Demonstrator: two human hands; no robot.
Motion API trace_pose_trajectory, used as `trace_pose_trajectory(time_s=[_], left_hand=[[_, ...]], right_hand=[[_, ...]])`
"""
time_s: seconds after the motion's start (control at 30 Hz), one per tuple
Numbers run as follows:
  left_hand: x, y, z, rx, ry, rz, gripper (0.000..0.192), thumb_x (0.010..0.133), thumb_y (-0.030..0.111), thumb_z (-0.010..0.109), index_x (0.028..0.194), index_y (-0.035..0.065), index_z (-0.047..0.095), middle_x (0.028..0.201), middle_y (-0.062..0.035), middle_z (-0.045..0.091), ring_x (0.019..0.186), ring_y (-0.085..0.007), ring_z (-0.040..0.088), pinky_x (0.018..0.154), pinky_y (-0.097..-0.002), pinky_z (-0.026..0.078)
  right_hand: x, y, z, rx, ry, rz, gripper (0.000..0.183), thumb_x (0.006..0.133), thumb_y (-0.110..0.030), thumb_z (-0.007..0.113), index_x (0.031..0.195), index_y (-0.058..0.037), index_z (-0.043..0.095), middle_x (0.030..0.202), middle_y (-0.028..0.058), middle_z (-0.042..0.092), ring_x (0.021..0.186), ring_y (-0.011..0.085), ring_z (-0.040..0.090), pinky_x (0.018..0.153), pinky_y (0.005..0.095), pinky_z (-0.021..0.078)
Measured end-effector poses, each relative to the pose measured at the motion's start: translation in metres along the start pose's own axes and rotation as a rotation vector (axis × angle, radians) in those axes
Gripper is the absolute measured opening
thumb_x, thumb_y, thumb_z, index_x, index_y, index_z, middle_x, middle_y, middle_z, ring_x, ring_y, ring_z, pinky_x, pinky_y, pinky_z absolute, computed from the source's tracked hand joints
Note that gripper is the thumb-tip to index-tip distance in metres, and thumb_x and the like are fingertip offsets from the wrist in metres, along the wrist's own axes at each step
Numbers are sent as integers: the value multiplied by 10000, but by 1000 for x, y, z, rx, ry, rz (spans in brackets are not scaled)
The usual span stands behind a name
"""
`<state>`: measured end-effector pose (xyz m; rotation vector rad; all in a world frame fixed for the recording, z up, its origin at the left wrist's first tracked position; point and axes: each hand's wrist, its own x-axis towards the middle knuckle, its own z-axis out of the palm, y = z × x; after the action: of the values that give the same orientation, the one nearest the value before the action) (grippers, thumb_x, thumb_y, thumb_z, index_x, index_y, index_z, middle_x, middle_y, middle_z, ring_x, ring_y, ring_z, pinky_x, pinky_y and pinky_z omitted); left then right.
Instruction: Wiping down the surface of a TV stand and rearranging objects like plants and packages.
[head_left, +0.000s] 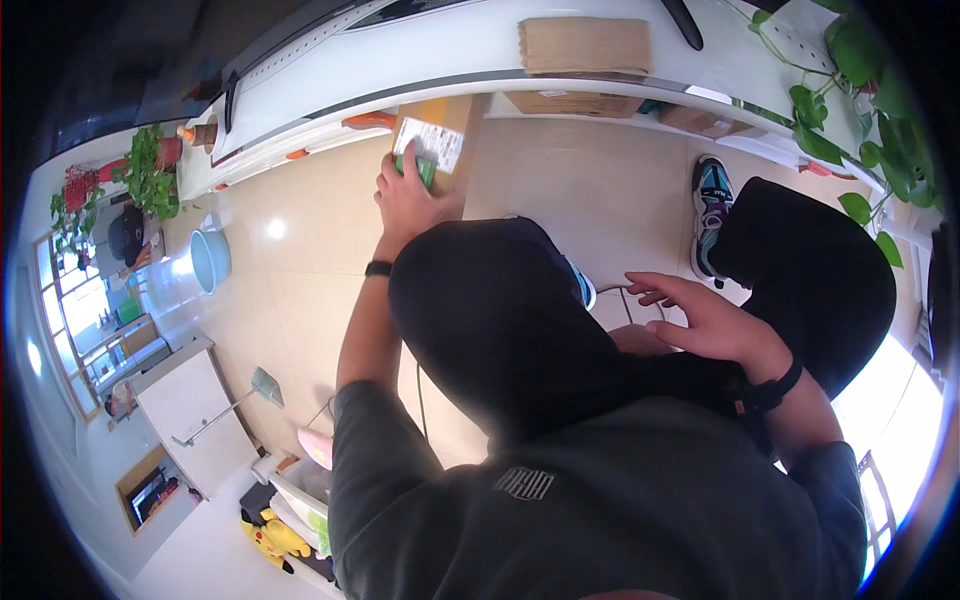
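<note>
My left hand (412, 191) rests over a small green item (426, 171) and presses or holds it against a cardboard box (450, 112). That box bears a white printed label (431, 142) and stands on the floor by the white cabinet's front edge. Whether the fingers grip the box itself cannot be told. My right hand (697, 315) hovers above my lap between the knees, its fingers apart and nothing in it. A folded tan cloth (585, 46) lies on the white cabinet top (450, 45).
Cardboard boxes (577, 103) sit under the cabinet edge. Leafy plants hang at the right (855, 90) and stand at the left (146, 172). A blue bucket (211, 260), a dustpan (266, 386) and a yellow plush toy (274, 536) are at the left, with a person (126, 234) beyond.
</note>
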<state>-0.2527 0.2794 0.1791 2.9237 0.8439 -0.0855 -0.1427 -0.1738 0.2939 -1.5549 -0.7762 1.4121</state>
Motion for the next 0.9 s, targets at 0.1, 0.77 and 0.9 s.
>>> trace_pose_trajectory(time_s=[0.1, 0.77, 0.9], left_hand=[[41, 17, 7, -33, -21, 21, 1117, 649, 513, 841, 1567, 173, 302, 1481, -301, 384, 1264, -551, 484, 1003, -661, 441], [197, 58, 125, -297, 238, 437, 543, 946, 503, 590, 1368, 163, 636, 1383, -120, 638, 1281, -339, 575, 1073, -488, 431], [190, 56, 106, -437, 171, 413, 549, 921, 490, 641, 1337, 132, 652, 1354, -123, 659, 1268, -353, 584, 1056, -477, 449]], right_hand=[[2, 1, -1, -65, 5, -27, 674, 952, -259, 685, 1540, -66, 417, 1412, 197, 585, 1242, 318, 609, 1066, 427, 489], [25, -10, -2, -133, -16, 23, 649, 916, -167, 673, 1505, -33, 435, 1376, 214, 598, 1181, 343, 644, 1023, 427, 510], [23, -14, -3, -161, -40, 74, 659, 909, -163, 677, 1506, -33, 431, 1373, 219, 597, 1175, 350, 645, 1019, 433, 511]])
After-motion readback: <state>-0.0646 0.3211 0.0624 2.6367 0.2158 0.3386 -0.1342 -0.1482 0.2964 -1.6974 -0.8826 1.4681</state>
